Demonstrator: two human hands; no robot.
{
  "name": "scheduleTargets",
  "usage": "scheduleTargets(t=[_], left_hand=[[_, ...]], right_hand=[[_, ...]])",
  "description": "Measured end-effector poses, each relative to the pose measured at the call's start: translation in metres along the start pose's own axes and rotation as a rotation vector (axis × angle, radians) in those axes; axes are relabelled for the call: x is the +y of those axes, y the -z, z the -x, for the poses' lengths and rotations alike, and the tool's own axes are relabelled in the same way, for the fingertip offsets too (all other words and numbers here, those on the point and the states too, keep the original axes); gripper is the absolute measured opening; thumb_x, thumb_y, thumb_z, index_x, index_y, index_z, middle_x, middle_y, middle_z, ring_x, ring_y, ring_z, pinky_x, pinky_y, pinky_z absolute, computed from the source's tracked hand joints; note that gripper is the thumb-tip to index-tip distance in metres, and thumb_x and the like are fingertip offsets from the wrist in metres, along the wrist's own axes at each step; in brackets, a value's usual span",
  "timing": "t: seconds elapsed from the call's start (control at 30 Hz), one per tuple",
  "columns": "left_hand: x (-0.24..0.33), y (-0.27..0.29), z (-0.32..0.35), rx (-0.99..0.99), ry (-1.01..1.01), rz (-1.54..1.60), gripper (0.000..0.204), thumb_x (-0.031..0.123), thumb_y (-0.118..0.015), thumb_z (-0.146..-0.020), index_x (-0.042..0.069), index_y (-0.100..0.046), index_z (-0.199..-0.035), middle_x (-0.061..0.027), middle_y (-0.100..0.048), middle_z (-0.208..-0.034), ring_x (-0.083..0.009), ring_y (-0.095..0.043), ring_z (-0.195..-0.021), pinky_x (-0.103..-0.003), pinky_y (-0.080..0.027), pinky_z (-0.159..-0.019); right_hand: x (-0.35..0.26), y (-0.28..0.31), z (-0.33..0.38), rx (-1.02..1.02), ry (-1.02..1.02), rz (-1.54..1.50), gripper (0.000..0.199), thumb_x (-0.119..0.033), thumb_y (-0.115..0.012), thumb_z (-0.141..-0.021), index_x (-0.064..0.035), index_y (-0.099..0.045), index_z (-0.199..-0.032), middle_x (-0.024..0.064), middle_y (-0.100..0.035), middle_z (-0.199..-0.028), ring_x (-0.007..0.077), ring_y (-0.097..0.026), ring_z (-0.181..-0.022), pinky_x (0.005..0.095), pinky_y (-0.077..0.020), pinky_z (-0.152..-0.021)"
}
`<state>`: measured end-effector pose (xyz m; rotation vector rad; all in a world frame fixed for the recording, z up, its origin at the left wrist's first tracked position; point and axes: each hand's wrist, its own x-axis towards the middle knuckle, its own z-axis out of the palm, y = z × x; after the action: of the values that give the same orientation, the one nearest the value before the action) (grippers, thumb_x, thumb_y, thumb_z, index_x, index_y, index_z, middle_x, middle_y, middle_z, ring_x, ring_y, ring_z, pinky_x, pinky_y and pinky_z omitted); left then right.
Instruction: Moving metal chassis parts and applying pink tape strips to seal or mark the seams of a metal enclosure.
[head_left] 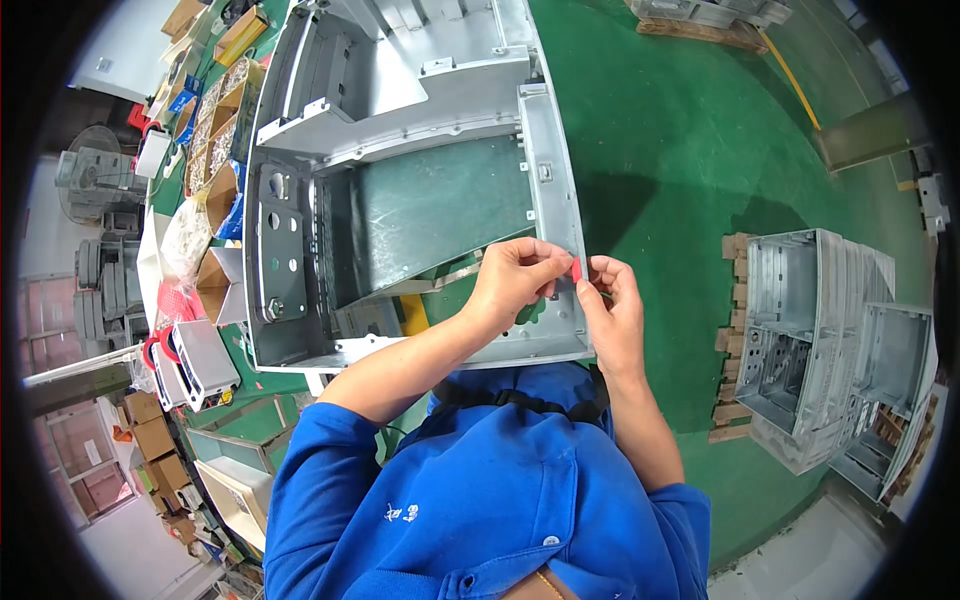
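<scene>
A large grey sheet-metal cabinet frame lies in front of me, with a big rectangular opening in its middle. At the right side wall, close to the near corner, is a small red piece; its kind is too small to make out. My left hand reaches over the frame, its thumb and forefinger pinched on the red piece's left side. From outside the wall, my right hand pinches at the same piece with thumb and forefinger. Both hands touch the frame's edge or hover just over it; I cannot tell which.
Left of the frame stand open bins of small hardware, a plastic bag and a white device with red handles. Stacked metal cabinets rest on wooden pallets at right. The floor is green.
</scene>
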<state>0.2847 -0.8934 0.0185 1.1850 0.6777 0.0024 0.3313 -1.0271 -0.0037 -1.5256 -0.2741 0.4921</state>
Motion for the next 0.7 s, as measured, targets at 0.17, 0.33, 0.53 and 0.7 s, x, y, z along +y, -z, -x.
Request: scheduleTargets(t=[0.17,0.33,0.53,0.7], left_hand=[[-0.0004,0.0023,-0.0011,-0.011,-0.007,0.002,0.013,0.011,-0.063,-0.077,0.0,-0.061,-0.082,-0.0022,-0.058,-0.07,-0.0041,-0.046,-0.053,-0.017,-0.03,-0.042],[0.0015,0.0009,-0.0005,-0.015,0.007,-0.01,0.014,0.013,-0.062,-0.078,0.0,-0.061,-0.083,-0.0015,-0.058,-0.069,-0.0039,-0.046,-0.053,-0.017,-0.03,-0.042],[0.0036,0.0025,-0.0021,-0.041,0.026,-0.014,0.015,0.015,-0.061,-0.079,0.001,-0.06,-0.084,-0.0017,-0.058,-0.07,-0.0042,-0.047,-0.053,-0.017,-0.03,-0.043],[0.0039,0.0028,-0.0013,-0.062,-0.022,-0.033,0.016,0.016,-0.062,-0.079,0.001,-0.059,-0.082,-0.002,-0.058,-0.069,-0.005,-0.047,-0.054,-0.017,-0.031,-0.043]], right_hand=[[0.0014,0.0003,-0.0001,-0.004,0.006,0.008,0.024,-0.006,-0.056,-0.077,0.0001,-0.048,-0.099,0.0045,-0.053,-0.083,0.0106,-0.05,-0.074,0.0234,-0.0409,-0.065],[0.0015,0.0012,-0.0002,-0.014,0.009,0.006,0.025,-0.005,-0.056,-0.077,0.0001,-0.047,-0.099,0.0045,-0.053,-0.083,0.0106,-0.05,-0.074,0.0236,-0.0407,-0.065],[0.0016,0.0014,-0.0003,-0.011,0.006,0.005,0.025,-0.005,-0.055,-0.076,0.0,-0.048,-0.099,0.0043,-0.053,-0.084,0.0105,-0.05,-0.074,0.0236,-0.0404,-0.065],[0.0009,0.0016,-0.0006,-0.013,0.001,0.005,0.025,-0.005,-0.056,-0.076,0.0,-0.048,-0.099,0.0041,-0.053,-0.083,0.0106,-0.05,-0.074,0.0236,-0.0403,-0.064]])
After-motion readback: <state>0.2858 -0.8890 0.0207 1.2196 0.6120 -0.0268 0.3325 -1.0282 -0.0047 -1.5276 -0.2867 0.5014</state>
